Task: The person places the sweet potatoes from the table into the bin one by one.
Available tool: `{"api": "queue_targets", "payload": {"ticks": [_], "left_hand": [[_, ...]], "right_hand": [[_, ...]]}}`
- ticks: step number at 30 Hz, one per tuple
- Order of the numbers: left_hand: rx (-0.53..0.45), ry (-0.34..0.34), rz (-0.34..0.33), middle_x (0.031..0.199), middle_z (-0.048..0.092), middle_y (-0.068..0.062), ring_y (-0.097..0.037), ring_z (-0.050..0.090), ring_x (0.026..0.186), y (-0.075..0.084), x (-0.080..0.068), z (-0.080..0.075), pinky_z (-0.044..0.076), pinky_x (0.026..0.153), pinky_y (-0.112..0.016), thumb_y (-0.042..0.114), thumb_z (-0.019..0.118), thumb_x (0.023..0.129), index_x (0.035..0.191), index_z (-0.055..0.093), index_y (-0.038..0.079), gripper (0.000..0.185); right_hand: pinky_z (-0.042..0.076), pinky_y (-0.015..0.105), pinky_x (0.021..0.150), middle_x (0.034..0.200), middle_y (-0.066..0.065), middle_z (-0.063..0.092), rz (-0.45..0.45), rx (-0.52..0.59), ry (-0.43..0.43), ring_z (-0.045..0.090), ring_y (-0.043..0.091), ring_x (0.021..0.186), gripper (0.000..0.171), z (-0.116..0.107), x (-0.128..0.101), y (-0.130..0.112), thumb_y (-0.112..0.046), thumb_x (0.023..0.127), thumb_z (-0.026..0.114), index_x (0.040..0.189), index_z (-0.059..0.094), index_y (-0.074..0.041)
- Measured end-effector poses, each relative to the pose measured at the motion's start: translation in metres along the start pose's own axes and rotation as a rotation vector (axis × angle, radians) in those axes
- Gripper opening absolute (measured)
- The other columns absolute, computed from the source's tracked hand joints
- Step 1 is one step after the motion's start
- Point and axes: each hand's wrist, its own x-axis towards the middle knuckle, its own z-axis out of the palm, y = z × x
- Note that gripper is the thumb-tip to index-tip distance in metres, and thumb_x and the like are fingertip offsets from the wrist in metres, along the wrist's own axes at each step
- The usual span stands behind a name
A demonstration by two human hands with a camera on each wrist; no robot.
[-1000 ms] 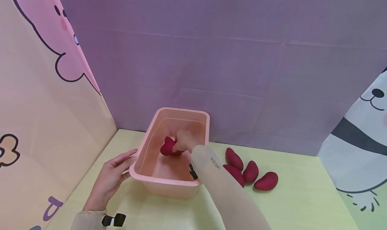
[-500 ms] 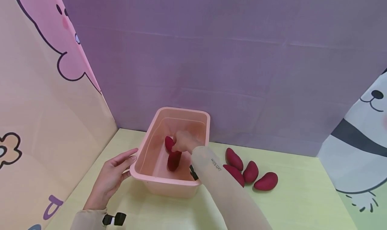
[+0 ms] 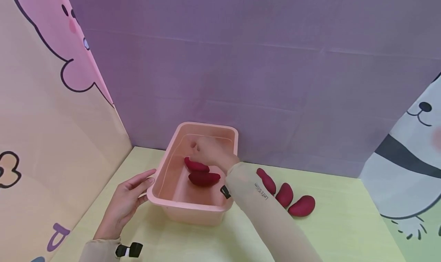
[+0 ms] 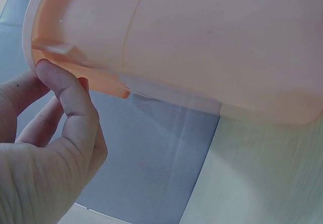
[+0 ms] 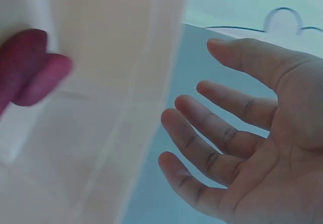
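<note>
A pink plastic bin stands on the table. My left hand holds its left rim, and in the left wrist view the thumb and fingers of that left hand pinch the rim. Two dark red, smooth sweet potatoes lie side by side inside: a rear sweet potato and a front sweet potato. Over the bin is my right hand. Seen from the right wrist, this right hand has loosely spread fingers around nothing, apart from the sweet potatoes at that view's left.
Right of the bin, several more sweet potatoes lie on the pale yellow table, partly behind my right sleeve. A purple cloth wall rises behind the bin. Printed panels flank both sides.
My right hand has let go of a sweet potato and lifted up and back. The two sweet potatoes in the bin now lie crosswise, side by side. My left hand stays at the rim.
</note>
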Motion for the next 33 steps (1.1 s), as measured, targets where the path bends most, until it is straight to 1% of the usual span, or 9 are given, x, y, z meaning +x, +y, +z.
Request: {"api": "queue_targets", "payload": {"ticks": [2,6,9,12,15,19,23,30,33], "left_hand": [[-0.004,0.001,-0.002,0.107,0.071,0.004,-0.012,0.067,0.092,0.001,0.0,0.0,0.057,0.072,-0.026,0.015,0.069,0.097,0.131,0.068,0.01,0.034],[-0.009,-0.004,-0.006,0.107,0.071,0.004,-0.011,0.067,0.092,0.001,0.001,0.0,0.057,0.072,-0.025,0.014,0.069,0.097,0.131,0.068,0.011,0.034],[-0.009,-0.004,-0.008,0.106,0.071,0.004,-0.011,0.066,0.092,0.0,0.002,0.0,0.057,0.072,-0.026,0.015,0.069,0.097,0.13,0.069,0.012,0.034],[-0.009,0.002,-0.012,0.106,0.071,0.004,-0.012,0.066,0.092,0.0,0.002,-0.001,0.057,0.072,-0.026,0.015,0.069,0.097,0.13,0.069,0.012,0.033],[-0.01,0.003,-0.012,0.105,0.071,0.004,-0.012,0.067,0.092,0.0,0.002,-0.002,0.057,0.072,-0.026,0.015,0.069,0.097,0.129,0.07,0.013,0.032],[-0.017,-0.008,-0.003,0.105,0.072,0.004,-0.011,0.067,0.092,-0.001,0.002,-0.001,0.057,0.072,-0.025,0.014,0.068,0.097,0.129,0.07,0.013,0.031],[-0.03,-0.013,0.003,0.105,0.072,0.004,-0.011,0.068,0.092,-0.001,0.001,-0.001,0.056,0.072,-0.025,0.014,0.068,0.098,0.128,0.07,0.013,0.031],[-0.028,-0.016,-0.004,0.106,0.072,0.003,-0.011,0.067,0.093,-0.001,0.002,-0.002,0.056,0.073,-0.025,0.014,0.067,0.098,0.13,0.069,0.014,0.032],[-0.029,-0.02,0.001,0.106,0.072,0.003,-0.011,0.067,0.093,-0.001,0.003,-0.003,0.056,0.073,-0.025,0.014,0.067,0.098,0.13,0.069,0.013,0.032]], "right_hand": [[0.052,0.023,0.062,0.076,0.002,0.057,-0.014,-0.03,0.0,0.055,0.015,0.07,0.015,-0.009,-0.007,-0.004,-0.014,0.09,0.07,0.103,0.063,-0.012],[0.054,0.03,0.085,0.108,0.0,0.066,-0.068,-0.147,0.051,0.061,0.017,0.1,0.031,-0.024,-0.026,-0.004,-0.021,0.094,0.068,0.123,0.062,-0.015],[0.051,0.035,0.094,0.12,0.001,0.066,-0.127,-0.2,0.101,0.061,0.019,0.111,0.037,-0.032,-0.041,0.004,-0.025,0.094,0.07,0.128,0.062,-0.013],[0.051,0.036,0.093,0.123,0.001,0.064,-0.153,-0.193,0.157,0.06,0.019,0.111,0.041,-0.037,-0.058,0.018,-0.026,0.093,0.072,0.131,0.062,-0.013],[0.053,0.036,0.089,0.121,0.002,0.064,-0.172,-0.183,0.222,0.061,0.019,0.106,0.041,-0.041,-0.079,0.035,-0.024,0.092,0.074,0.129,0.064,-0.011],[0.053,0.038,0.087,0.117,0.005,0.064,-0.197,-0.223,0.318,0.061,0.022,0.101,0.039,-0.042,-0.108,0.058,-0.021,0.091,0.076,0.126,0.065,-0.009],[0.054,0.04,0.085,0.117,0.005,0.063,-0.161,-0.248,0.386,0.06,0.022,0.101,0.039,-0.036,-0.135,0.084,-0.02,0.09,0.077,0.126,0.066,-0.009],[0.055,0.037,0.077,0.112,0.003,0.065,-0.093,-0.17,0.523,0.063,0.018,0.093,0.034,-0.02,-0.171,0.134,-0.013,0.088,0.079,0.119,0.068,-0.009],[0.053,0.034,0.071,0.106,0.003,0.065,-0.052,-0.143,0.572,0.061,0.017,0.087,0.034,-0.013,-0.182,0.155,-0.011,0.085,0.08,0.117,0.068,-0.008]]}}
